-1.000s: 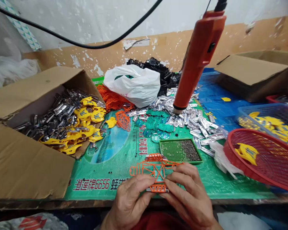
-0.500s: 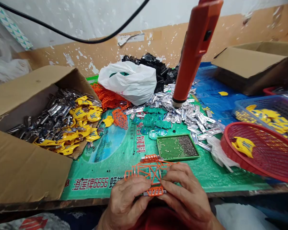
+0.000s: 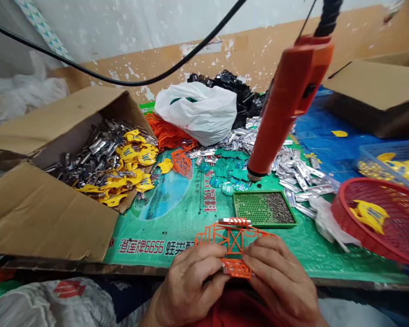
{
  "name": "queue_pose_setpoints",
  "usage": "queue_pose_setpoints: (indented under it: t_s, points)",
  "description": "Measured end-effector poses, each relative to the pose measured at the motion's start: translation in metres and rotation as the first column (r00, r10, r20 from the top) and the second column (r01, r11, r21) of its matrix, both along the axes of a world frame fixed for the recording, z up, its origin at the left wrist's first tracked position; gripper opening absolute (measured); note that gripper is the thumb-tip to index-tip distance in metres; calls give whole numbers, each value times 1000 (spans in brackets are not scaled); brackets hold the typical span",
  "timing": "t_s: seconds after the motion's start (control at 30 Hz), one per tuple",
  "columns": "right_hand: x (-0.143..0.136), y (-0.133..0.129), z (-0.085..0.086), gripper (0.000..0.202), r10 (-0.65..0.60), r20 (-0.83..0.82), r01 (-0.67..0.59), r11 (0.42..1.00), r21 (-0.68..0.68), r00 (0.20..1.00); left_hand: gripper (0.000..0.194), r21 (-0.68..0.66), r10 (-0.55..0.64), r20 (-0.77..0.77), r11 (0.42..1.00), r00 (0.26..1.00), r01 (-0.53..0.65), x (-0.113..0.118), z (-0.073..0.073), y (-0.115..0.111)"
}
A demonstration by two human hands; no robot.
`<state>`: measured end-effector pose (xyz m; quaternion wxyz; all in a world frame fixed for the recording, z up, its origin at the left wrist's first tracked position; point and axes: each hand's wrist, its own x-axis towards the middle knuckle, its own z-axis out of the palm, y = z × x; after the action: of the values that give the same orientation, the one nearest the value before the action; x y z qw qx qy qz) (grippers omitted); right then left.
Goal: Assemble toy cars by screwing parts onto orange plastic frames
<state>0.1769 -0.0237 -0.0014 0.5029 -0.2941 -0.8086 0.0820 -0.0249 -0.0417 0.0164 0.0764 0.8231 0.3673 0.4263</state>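
Both hands hold an orange plastic lattice frame (image 3: pixel 236 238) at the table's front edge. My left hand (image 3: pixel 192 281) is closed on its near left part, the fingers bent around the orange bars. My right hand (image 3: pixel 279 277) grips the near right side, with fingertips pressed to the bars. Silvery strips show along the frame's far and near edges. Just beyond it lies a green tray (image 3: pixel 259 225) of small dark screws. A red electric screwdriver (image 3: pixel 289 104) hangs above the table, tip down, apart from the frame.
On the left, an open cardboard box (image 3: pixel 71 218) holds yellow and dark parts. A white plastic bag (image 3: pixel 204 116) sits at the back. Silver pieces (image 3: pixel 303 175) and green pieces (image 3: pixel 225 168) lie in heaps. A red basket (image 3: pixel 341 213) with yellow parts stands right.
The view has shifted, so most things appear moved to the right. Both hands keep hold of the orange frame. The hanging screwdriver has swung slightly.
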Motion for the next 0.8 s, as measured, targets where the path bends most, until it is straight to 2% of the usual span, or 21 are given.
queue_pose_setpoints:
  t_s: [0.2, 0.5, 0.7, 0.8]
  points:
    - [6, -3, -7, 23, -44, 27, 44, 999, 23, 999, 15, -43, 4, 5, 999, 1000, -4, 0, 0, -2]
    - [6, -4, -10, 27, -45, 58, 42, 998, 52, 997, 25, -66, -48, 19, 997, 999, 49, -2, -3, -2]
    - [-5, -5, -6, 15, -36, 58, 32, 997, 64, 998, 23, -81, -23, -52, 997, 998, 18, -5, -3, 0]
    - [-11, -6, -4, 11, -13, 59, 12, 1000, 11, 998, 23, -109, -18, -32, 994, 999, 14, -8, -3, 0]
